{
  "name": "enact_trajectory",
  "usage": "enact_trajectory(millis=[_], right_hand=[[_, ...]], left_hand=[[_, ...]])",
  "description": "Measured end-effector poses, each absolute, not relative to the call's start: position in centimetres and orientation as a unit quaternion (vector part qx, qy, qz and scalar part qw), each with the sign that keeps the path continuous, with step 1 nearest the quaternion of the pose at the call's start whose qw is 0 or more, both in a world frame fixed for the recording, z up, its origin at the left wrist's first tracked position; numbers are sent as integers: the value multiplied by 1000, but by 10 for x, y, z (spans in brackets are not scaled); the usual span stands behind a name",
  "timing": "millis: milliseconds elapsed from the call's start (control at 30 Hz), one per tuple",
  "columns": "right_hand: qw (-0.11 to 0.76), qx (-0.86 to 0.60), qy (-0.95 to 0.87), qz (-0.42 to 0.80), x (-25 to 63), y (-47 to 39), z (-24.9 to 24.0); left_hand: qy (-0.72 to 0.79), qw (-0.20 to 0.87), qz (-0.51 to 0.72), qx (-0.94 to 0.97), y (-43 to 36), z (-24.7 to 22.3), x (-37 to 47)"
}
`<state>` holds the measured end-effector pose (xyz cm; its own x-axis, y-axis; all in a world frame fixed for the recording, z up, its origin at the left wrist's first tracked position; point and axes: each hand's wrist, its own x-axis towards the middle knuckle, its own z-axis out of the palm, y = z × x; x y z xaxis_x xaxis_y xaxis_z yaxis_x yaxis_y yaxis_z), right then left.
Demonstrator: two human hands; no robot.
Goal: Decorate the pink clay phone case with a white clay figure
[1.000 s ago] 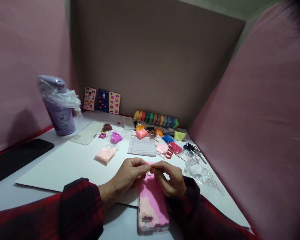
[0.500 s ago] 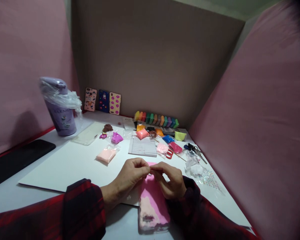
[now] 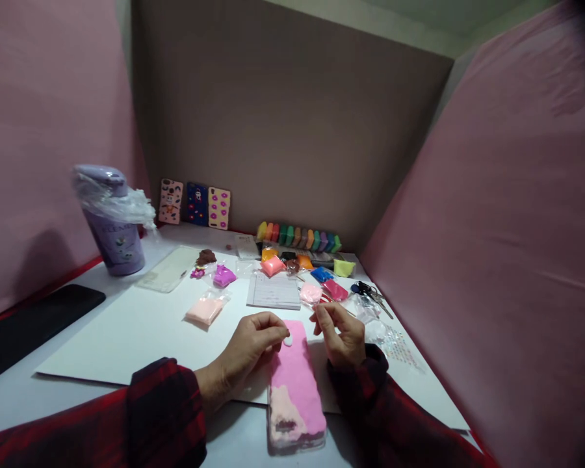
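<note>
Head view: left hand (image 3: 257, 342) and right hand (image 3: 345, 333) are pinching, on what I can't tell, slackness risking a drop onto the near pink case (image 3: 298, 380).

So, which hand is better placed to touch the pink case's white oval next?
Probably the left hand: its fingertips appear beside the white oval on the pink case, while the right hand is off the case's right side.

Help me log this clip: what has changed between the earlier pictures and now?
The right hand has moved rightward, away from the left hand, so the two no longer meet. Anything held or let go is too small to tell. The pink phone case, more of its top now bared, stayed put, as did the notepad and purple bottle.
</note>
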<state>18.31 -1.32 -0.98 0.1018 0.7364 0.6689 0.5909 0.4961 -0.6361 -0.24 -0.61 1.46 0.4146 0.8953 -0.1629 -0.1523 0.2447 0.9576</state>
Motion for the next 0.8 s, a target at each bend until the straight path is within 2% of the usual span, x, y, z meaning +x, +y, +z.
enact_trajectory(millis=[300, 633, 800], right_hand=[[525, -573, -629, 20, 220, 5, 13], [448, -475, -755, 64, 151, -24, 37], [404, -425, -810, -7, 132, -29, 30]], left_hand=[[360, 720, 368, 465, -7, 17, -8], [293, 813, 366, 346, 1, 20, -9], [303, 838, 361, 276, 5, 12, -9]])
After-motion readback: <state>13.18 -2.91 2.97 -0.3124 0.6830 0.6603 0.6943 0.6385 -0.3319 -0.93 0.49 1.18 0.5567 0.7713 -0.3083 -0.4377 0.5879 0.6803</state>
